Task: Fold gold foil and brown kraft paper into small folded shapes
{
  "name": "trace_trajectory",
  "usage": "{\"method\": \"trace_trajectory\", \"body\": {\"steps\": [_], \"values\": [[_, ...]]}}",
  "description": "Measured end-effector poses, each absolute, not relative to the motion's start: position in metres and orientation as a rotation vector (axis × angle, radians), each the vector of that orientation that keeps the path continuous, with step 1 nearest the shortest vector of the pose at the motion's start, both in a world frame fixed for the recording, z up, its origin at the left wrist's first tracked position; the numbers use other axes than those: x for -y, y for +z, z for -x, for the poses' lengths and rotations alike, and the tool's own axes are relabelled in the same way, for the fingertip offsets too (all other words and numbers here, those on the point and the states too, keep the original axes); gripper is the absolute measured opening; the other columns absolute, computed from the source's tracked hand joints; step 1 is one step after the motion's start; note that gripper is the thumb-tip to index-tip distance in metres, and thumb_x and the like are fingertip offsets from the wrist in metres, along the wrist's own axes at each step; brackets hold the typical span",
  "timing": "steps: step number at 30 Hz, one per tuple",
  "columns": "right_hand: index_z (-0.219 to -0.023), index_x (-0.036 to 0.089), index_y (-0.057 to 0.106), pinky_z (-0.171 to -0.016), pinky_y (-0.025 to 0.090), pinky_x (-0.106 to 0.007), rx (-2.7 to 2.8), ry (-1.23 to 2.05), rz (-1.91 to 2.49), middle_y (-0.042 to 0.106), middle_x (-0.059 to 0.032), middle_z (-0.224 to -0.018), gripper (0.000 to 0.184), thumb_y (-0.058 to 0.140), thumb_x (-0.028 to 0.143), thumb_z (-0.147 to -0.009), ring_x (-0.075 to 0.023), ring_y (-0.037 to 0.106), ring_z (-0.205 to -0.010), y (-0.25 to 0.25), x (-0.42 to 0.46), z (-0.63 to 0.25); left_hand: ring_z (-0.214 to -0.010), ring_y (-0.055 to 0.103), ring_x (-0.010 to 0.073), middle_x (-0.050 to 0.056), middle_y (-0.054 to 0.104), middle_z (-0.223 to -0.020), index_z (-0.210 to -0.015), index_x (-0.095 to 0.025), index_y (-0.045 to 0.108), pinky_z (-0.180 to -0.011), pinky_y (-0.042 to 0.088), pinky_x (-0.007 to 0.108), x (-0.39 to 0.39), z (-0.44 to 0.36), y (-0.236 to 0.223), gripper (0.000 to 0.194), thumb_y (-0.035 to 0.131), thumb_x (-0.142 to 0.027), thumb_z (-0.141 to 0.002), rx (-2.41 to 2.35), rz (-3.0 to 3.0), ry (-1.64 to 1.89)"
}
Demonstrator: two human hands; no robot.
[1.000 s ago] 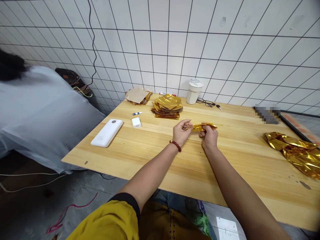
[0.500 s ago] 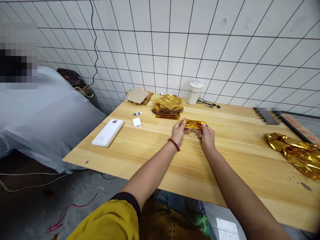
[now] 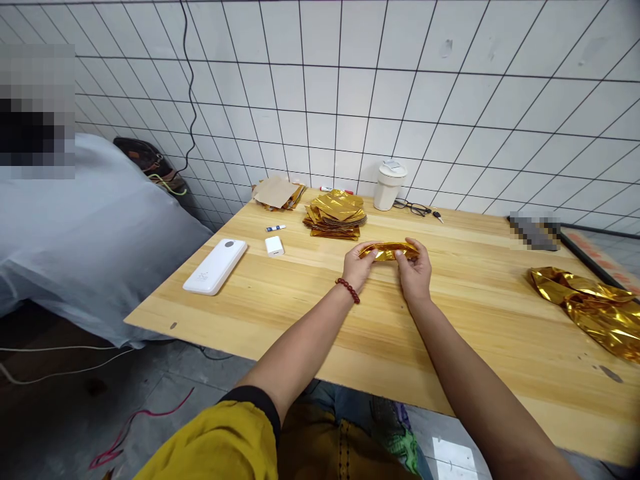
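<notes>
A folded strip of shiny gold foil paper (image 3: 387,253) is held level between my two hands, just above the wooden table (image 3: 300,307). My left hand (image 3: 358,264), with a red bead bracelet at its wrist, grips the strip's left end, thumb in front. On the other end, my right hand (image 3: 415,270) has its fingers behind the paper and its thumb pressed on the front. Behind my left hand sits a stack of gold foil sheets (image 3: 336,212). Farther left lies a pile of paper topped by a tan sheet (image 3: 275,192).
On the left are a white power bank (image 3: 216,267), a white charger (image 3: 275,246) and a small blue-and-white tube (image 3: 275,229). A white cup (image 3: 390,185), glasses (image 3: 413,207) and a key (image 3: 438,217) stand near the wall. Crumpled gold foil (image 3: 595,307) lies at right.
My right thumb has slid inward along the strip, and my right fingers have risen behind its right end. My left thumb has moved lower. The strip now looks slightly bowed.
</notes>
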State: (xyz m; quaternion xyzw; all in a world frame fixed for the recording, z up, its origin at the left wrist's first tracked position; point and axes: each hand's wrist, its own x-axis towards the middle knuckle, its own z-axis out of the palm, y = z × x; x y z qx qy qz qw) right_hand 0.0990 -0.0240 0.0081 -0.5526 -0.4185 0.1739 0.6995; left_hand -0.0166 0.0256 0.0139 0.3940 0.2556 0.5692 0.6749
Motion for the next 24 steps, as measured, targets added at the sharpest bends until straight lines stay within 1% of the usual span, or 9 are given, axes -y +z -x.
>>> {"method": "trace_trajectory", "body": {"steps": [2, 5, 7, 9, 12, 15, 19, 22, 24], "values": [[-0.129, 0.027, 0.055, -0.050, 0.039, -0.021, 0.936, 0.336, 1.244, 0.061, -0.0008, -0.099, 0.059, 0.073, 0.038, -0.074, -0.0078, 0.046, -0.055, 0.0113, 0.0260, -0.0981, -0.088, 0.064, 0.0153, 0.006, 0.073, -0.093, -0.085, -0.017, 0.074, -0.085, 0.049, 0.029, -0.0265, 0.0166, 0.0128, 0.021, 0.077, -0.021, -0.065, -0.590, -0.924, 1.304], [-0.117, 0.026, 0.064, -0.056, 0.043, -0.022, 0.982, 0.211, 1.280, 0.058, -0.0044, -0.112, 0.042, 0.069, 0.036, -0.077, -0.0093, 0.051, -0.064, 0.0136, 0.0263, -0.0994, -0.090, 0.064, 0.0165, 0.007, 0.073, -0.095, -0.084, -0.017, 0.074, -0.087, 0.049, 0.031, -0.0272, 0.0172, 0.0122, 0.019, 0.076, -0.022, -0.065, -0.603, -0.938, 1.314], [-0.100, 0.022, 0.070, -0.065, 0.047, -0.024, 0.997, 0.152, 1.283, 0.060, -0.0059, -0.106, 0.027, 0.066, 0.037, -0.079, -0.0134, 0.056, -0.078, 0.0128, 0.0246, -0.1015, -0.092, 0.064, 0.0166, 0.007, 0.072, -0.097, -0.086, -0.017, 0.074, -0.086, 0.049, 0.031, -0.0267, 0.0182, 0.0130, 0.021, 0.076, -0.021, -0.065, -0.607, -0.919, 1.315], [-0.091, 0.020, 0.070, -0.068, 0.048, -0.025, 0.966, 0.162, 1.275, 0.063, -0.0053, -0.095, 0.023, 0.065, 0.039, -0.079, -0.0154, 0.058, -0.083, 0.0107, 0.0223, -0.1036, -0.092, 0.063, 0.0158, 0.007, 0.072, -0.102, -0.095, -0.019, 0.074, -0.082, 0.049, 0.028, -0.0256, 0.0195, 0.0149, 0.032, 0.077, -0.020, -0.063, -0.618, -0.887, 1.314], [-0.086, 0.018, 0.068, -0.062, 0.047, -0.024, 0.902, 0.237, 1.261, 0.063, -0.0020, -0.083, 0.023, 0.067, 0.039, -0.077, -0.0131, 0.057, -0.071, 0.0083, 0.0205, -0.1048, -0.082, 0.061, 0.0117, 0.005, 0.070, -0.108, -0.105, -0.022, 0.072, -0.065, 0.046, 0.021, -0.0238, 0.0212, 0.0185, 0.046, 0.080, -0.020, -0.060, -0.630, -0.857, 1.305], [-0.082, 0.017, 0.068, -0.056, 0.044, -0.023, 0.868, 0.315, 1.233, 0.062, 0.0008, -0.072, 0.023, 0.072, 0.038, -0.073, -0.0114, 0.054, -0.061, 0.0100, 0.0212, -0.1028, -0.065, 0.055, 0.0078, 0.005, 0.070, -0.093, -0.091, -0.017, 0.073, -0.053, 0.038, 0.019, -0.0232, 0.0215, 0.0206, 0.035, 0.081, -0.028, -0.059, -0.614, -0.866, 1.262], [-0.073, 0.017, 0.064, -0.050, 0.039, -0.023, 0.799, 0.362, 1.190, 0.058, 0.0030, -0.062, 0.028, 0.078, 0.040, -0.066, -0.0098, 0.049, -0.052, 0.0150, 0.0225, -0.1001, -0.058, 0.050, 0.0068, 0.001, 0.064, -0.070, -0.074, -0.013, 0.068, -0.050, 0.036, 0.020, -0.0244, 0.0206, 0.0204, 0.032, 0.083, -0.037, -0.057, -0.639, -0.826, 1.256], [-0.070, 0.017, 0.061, -0.045, 0.032, -0.021, 0.736, 0.421, 1.195, 0.054, 0.0054, -0.058, 0.032, 0.081, 0.040, -0.062, -0.0075, 0.042, -0.047, 0.0162, 0.0221, -0.1004, -0.056, 0.050, 0.0062, 0.000, 0.062, -0.067, -0.071, -0.013, 0.064, -0.049, 0.036, 0.019, -0.0257, 0.0200, 0.0196, 0.036, 0.084, -0.038, -0.055, -0.644, -0.780, 1.263], [-0.078, 0.018, 0.063, -0.042, 0.030, -0.020, 0.742, 0.511, 1.203, 0.054, 0.0065, -0.060, 0.035, 0.082, 0.040, -0.061, -0.0063, 0.039, -0.045, 0.0157, 0.0219, -0.1008, -0.058, 0.052, 0.0066, 0.000, 0.063, -0.070, -0.074, -0.014, 0.063, -0.049, 0.038, 0.019, -0.0260, 0.0197, 0.0195, 0.038, 0.085, -0.039, -0.055, -0.624, -0.771, 1.249]]}}
